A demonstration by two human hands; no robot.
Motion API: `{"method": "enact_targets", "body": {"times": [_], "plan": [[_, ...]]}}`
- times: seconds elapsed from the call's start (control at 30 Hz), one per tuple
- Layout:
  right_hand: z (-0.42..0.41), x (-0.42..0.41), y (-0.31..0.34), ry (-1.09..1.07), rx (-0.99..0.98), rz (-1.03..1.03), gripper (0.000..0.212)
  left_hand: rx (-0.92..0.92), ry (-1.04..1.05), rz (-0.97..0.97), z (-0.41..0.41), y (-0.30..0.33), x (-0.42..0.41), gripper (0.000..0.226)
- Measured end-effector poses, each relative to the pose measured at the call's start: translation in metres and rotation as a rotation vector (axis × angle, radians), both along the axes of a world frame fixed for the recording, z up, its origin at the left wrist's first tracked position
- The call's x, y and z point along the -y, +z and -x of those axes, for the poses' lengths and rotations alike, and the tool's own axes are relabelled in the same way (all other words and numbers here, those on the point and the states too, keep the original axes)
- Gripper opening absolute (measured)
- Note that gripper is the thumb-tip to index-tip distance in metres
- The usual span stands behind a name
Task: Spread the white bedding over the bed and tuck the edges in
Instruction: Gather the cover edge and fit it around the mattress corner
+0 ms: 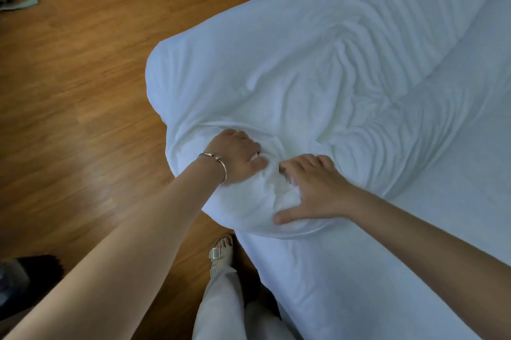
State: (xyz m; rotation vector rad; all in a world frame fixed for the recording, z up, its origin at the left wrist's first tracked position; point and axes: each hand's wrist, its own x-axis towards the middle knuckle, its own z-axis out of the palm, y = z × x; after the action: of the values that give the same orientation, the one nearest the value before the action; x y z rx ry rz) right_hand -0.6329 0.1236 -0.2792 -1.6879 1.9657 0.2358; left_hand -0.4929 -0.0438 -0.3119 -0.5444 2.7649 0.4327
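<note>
A person stands at the corner of a bed [359,270], looking down at both bare arms reaching onto a thick white duvet [304,68]. The duvet lies across the mattress but is not yet flat. Its near corner is bunched into a puffy mound that overhangs the edge of the bed above the wooden floor [83,90].

The left hand [235,157], with a thin bracelet [214,162] at the wrist, has its fingers curled into the fabric and grips a fold at the top of the mound. The right hand [312,190] is just beside it, thumb spread out flat and fingertips dug into the same gathered cloth, so it appears to be grasping it as well.

The job looks partly done. The duvet is already on the bed and reaches far up it, yet deep creases fan out from the hands, and a long ridge runs away toward the upper right. Smoothing this corner remains, and no edge looks tucked in here.

The cloth is plain white, soft and padded, with a bluish cast in the dim light. Below the mound, a smoother white sheet [345,306] covers the mattress. One sandalled foot [221,251] and pale trousers [221,306] show beside the bed.
</note>
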Motion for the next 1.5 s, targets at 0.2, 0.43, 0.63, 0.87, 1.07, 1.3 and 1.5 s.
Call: {"method": "enact_targets", "body": {"times": [0.2,0.43,0.63,0.87,1.07,1.3,1.5], "plan": [[0.034,0.067,0.002,-0.107,0.134,-0.756,0.115,-0.047,0.027,-0.045,-0.024,-0.002,-0.010,0.086],[0.009,0.045,-0.012,-0.186,0.019,-0.585,0.129,0.047,0.074,-0.062,-0.012,0.010,-0.016,0.060],[-0.002,-0.015,0.007,-0.255,-0.142,-0.091,0.101,0.114,-0.013,-0.082,0.034,0.017,-0.030,0.051],[-0.013,-0.002,0.001,-0.114,-0.156,-0.356,0.104,0.147,0.073,-0.021,0.015,0.004,-0.055,0.061],[-0.061,-0.113,-0.033,-0.378,-0.321,0.341,0.063,0.016,0.183,0.050,0.014,0.013,-0.101,0.058],[-0.110,-0.231,-0.085,-0.382,-0.464,0.748,0.025,0.190,0.146,0.243,0.057,0.015,-0.167,0.078],[-0.061,-0.228,-0.055,-0.100,-0.253,0.644,0.069,0.218,0.257,0.238,0.025,0.004,-0.166,0.097]]}}
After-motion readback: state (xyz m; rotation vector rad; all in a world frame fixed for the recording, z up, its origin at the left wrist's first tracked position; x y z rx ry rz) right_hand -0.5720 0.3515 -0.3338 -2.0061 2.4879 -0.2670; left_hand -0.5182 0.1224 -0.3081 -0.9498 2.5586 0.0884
